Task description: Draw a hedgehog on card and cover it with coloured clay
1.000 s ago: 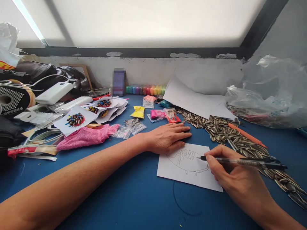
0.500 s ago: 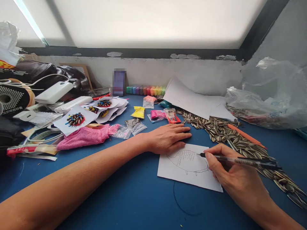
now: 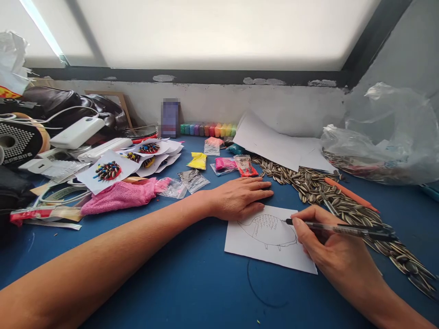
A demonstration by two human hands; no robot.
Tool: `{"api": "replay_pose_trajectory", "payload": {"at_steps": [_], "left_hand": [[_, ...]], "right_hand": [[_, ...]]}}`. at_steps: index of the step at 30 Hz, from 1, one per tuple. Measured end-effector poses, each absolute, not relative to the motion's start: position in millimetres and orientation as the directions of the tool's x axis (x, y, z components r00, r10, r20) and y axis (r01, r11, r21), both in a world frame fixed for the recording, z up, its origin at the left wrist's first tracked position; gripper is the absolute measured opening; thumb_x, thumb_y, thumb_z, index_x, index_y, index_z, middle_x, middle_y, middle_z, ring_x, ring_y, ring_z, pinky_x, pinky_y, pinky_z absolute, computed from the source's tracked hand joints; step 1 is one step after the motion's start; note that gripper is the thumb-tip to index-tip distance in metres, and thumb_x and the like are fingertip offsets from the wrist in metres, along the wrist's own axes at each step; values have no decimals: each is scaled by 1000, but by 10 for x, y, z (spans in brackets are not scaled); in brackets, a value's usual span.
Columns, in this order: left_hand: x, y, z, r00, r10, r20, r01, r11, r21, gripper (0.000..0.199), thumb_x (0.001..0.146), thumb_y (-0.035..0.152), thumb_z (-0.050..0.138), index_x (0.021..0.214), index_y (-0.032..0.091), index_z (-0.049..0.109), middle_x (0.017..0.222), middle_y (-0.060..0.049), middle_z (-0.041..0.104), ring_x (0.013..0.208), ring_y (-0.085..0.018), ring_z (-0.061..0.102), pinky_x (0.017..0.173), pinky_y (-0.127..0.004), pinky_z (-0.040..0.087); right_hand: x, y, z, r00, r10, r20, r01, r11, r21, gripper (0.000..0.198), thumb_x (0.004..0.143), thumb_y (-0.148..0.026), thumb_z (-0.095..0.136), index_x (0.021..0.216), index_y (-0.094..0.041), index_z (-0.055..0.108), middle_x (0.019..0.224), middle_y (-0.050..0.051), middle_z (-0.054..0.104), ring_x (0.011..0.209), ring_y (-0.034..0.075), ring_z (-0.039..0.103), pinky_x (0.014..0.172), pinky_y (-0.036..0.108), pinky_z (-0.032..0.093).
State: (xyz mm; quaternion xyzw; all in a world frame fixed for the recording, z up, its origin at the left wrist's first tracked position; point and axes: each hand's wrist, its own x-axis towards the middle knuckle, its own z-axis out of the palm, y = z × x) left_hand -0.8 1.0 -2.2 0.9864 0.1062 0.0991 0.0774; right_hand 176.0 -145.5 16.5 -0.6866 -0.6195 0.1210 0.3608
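A small white paper point(image 3: 260, 249) with an outline drawing of a round animal lies on the blue table point(image 3: 192, 283). My left hand point(image 3: 240, 197) rests flat with fingers together, pressing the paper's upper left corner. My right hand point(image 3: 329, 249) grips a black pen point(image 3: 343, 227), whose tip touches the drawing near its upper right. A long heap of striped sunflower seeds point(image 3: 329, 194) runs just behind and to the right of my right hand.
A pink cloth point(image 3: 123, 194), paper cards with seed pictures point(image 3: 108, 170) and small bags of coloured clay point(image 3: 224, 163) lie at the left and middle. An orange pencil point(image 3: 350, 194), white sheets point(image 3: 270, 144) and a clear plastic bag point(image 3: 387, 137) sit at the right. Bags and chargers crowd the far left.
The pen tip has shifted slightly up and to the right along the drawing's back. My left hand has stayed still on the paper.
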Motion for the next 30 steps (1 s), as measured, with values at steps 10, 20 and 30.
{"api": "replay_pose_trajectory", "payload": {"at_steps": [10,20,30], "left_hand": [[-13,18,-35,958,224,181,190,-964,187,48,101,34,38,144,11,43,156,-13,33,148,-25,25,121,-44,22],[-14,16,-29,958,224,177,195,-966,167,49,102,35,36,144,11,42,156,-12,34,148,-24,25,121,-40,20],[-12,13,-24,959,222,177,191,-966,175,49,102,34,37,144,10,42,156,-13,34,147,-25,25,121,-41,21]], "right_hand": [[1773,-1467,170,194,940,282,764,35,-644,22,83,-42,52,70,-24,58,49,-4,50,38,12,41,35,25,34],[1746,-1472,192,176,932,318,754,81,-652,21,82,-39,54,68,-24,59,49,-4,50,37,11,43,35,25,33],[1735,-1467,199,166,937,306,764,74,-641,21,82,-39,52,67,-24,57,52,-3,53,41,12,46,37,24,35]]}}
